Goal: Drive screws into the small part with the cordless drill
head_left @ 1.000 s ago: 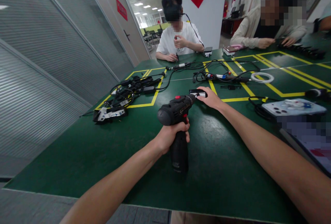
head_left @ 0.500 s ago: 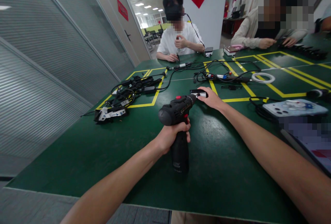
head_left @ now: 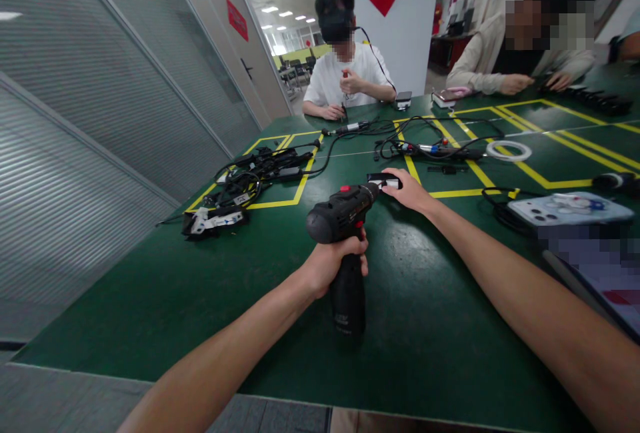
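Observation:
My left hand (head_left: 334, 263) is wrapped round the grip of a black cordless screwdriver (head_left: 343, 220) with a red switch, held upright over the green table (head_left: 210, 300), its nose pointing away from me. My right hand (head_left: 411, 190) reaches past the tool's nose and closes on a small black-and-white part (head_left: 383, 181) lying on the table, right at the tool's tip.
A heap of black cables and adapters (head_left: 245, 180) lies at the left inside yellow tape lines. More cables (head_left: 430, 143), a white ring (head_left: 509, 150) and a phone (head_left: 567, 208) sit to the right. Two other people (head_left: 345, 66) work at the far side.

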The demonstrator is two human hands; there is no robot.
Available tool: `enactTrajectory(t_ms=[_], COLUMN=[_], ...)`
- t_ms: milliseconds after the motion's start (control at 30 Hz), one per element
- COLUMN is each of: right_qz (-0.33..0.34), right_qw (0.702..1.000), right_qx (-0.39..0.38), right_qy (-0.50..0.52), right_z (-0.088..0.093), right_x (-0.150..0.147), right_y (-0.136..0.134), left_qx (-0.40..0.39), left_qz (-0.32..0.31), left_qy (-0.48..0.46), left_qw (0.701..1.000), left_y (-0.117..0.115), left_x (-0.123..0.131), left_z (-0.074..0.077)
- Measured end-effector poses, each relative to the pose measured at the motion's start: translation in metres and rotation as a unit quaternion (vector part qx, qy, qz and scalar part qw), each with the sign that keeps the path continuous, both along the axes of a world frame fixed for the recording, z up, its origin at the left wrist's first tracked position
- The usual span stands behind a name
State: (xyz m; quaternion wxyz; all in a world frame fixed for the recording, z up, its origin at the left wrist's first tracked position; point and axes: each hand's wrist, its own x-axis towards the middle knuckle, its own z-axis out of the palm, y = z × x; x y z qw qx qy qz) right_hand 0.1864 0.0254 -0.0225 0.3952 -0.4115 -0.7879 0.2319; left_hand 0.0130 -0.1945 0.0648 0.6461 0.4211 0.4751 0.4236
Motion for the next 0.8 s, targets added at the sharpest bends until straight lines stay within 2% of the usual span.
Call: enactTrajectory(t_ms=[800], right_qz=[0.006], right_qw=[1.000], right_qx=[0.006], right_qy=[0.006], right_z=[0.0015], right_x=[0.0001], right_y=[-0.0019], left_qx=[-0.002], left_qz=[0.000], left_qy=[0.000], left_qw=[1.000], left_y=[0.0001], left_x=[0.0005], left_z=[0.0026])
